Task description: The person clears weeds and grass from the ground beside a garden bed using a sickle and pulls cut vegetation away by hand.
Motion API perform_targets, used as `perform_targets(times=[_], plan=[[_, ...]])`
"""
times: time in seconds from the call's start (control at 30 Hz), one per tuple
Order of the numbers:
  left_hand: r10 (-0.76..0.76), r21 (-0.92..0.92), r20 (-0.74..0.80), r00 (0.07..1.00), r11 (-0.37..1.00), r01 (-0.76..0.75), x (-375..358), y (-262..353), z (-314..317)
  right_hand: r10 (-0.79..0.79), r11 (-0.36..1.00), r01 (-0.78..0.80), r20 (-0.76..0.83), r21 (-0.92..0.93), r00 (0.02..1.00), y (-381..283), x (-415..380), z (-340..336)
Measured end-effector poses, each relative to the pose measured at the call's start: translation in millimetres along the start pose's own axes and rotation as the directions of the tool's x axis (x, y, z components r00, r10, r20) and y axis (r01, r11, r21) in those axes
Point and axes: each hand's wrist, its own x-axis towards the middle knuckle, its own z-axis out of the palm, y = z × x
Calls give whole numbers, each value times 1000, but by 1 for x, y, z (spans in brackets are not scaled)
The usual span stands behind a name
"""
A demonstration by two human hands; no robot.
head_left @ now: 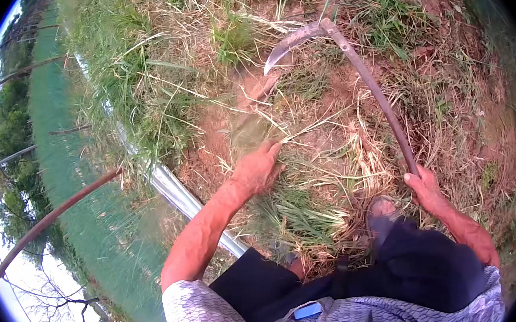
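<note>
My right hand (425, 188) is wrapped round the lower end of a sickle's long brown handle. The sickle (373, 81) reaches away from me, and its curved metal blade (293, 44) points left over the ground. My left hand (257, 168) is low over the soil with its fingers curled in. Against its far side is a blurred tuft of green grass (250, 132), which the hand appears to grip; the fingertips are partly hidden. Cut green grass (307, 215) lies in a heap between my left hand and my feet. Pale dry stalks (366, 160) spread between both hands.
Standing grass (234, 39) grows ahead of me, with reddish soil (212, 134) showing through. A silvery strip (174, 191) runs along the left, beside a green plot (85, 239). A brown curved pole (59, 220) leans there. My shoe (382, 208) is near the right hand.
</note>
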Motion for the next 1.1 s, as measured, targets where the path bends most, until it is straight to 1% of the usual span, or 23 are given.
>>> perform_targets(times=[0.03,0.1,0.17,0.2,0.23,0.3,0.37,0.5,0.53,0.57,0.63,0.73,0.77,0.8,0.83,0.87,0.9,0.93,0.97,1.0,1.03,1.07,1.1], plan=[[25,2,21,999,1000,-25,-2,-7,-1,5,1000,-5,-3,-4,1000,14,0,-3],[41,-3,20,999,999,-41,1,-20,7,-74,927,52,-45,-372,996,40,4,0],[130,35,-201,971,992,-125,18,-38,24,-41,938,21,-51,-347,998,20,8,22],[27,-16,-149,988,999,-29,25,-34,11,-52,933,30,-53,-359,997,14,20,31],[31,-26,-145,989,999,-35,32,-33,-3,-59,929,35,-54,-368,997,5,32,41],[-192,16,-107,976,981,195,44,-41,-24,-3,944,-3,-18,-330,1000,-34,64,63],[-164,55,-140,977,983,173,50,-57,-34,-35,981,42,41,-190,999,-78,87,84],[-167,156,-156,974,969,191,46,-93,-48,-91,965,84,-16,-250,996,-99,71,76],[-79,244,-199,977,961,127,45,-109,-38,-188,938,132,-151,-321,971,-91,58,67],[-70,242,-213,975,963,122,42,-109,-37,-292,903,171,-271,-394,917,-80,46,59],[-218,40,-201,955,972,231,26,-103,-33,-451,810,160,-425,-564,785,-41,22,39],[-161,40,-145,976,985,168,-9,-110,-21,-554,762,195,-467,-617,689,-26,-16,35],[-141,82,-143,980,985,153,-22,-114,-11,-361,916,188,-521,-355,773,-31,-25,39],[-130,81,-157,979,986,144,-34,-117,1,-157,987,145,-506,-64,848,-37,-32,45],[-120,82,-175,977,987,136,-46,-123,13,-177,984,162,-511,-73,841,-47,-40,53],[-119,82,-196,973,987,137,-57,-132,26,-111,994,98,-561,-54,820,-60,-48,62],[-89,28,-182,979,995,95,-69,-141,40,-44,999,33,-608,-29,793,-70,-57,72],[-55,-29,-171,984,998,51,-81,-138,35,-61,997,22,-576,-75,815,-67,-59,69],[-95,-224,-91,991,972,72,-97,-138,30,-82,995,37,-582,-89,809,-52,-58,57],[-113,-409,-5,994,907,101,-116,-131,14,-165,978,68,-536,-197,828,-36,-57,44],[72,-353,-237,969,923,-155,-126,-157,65,-238,949,97,-479,-301,845,-30,-58,39],[254,-239,-442,860,891,-386,-137,-180,118,-4,939,-160,-478,-303,878,-59,-74,44],[15,-721,-214,977,672,-169,-154,-172,119,-19,936,-153,-480,-316,877,-67,-74,42]])
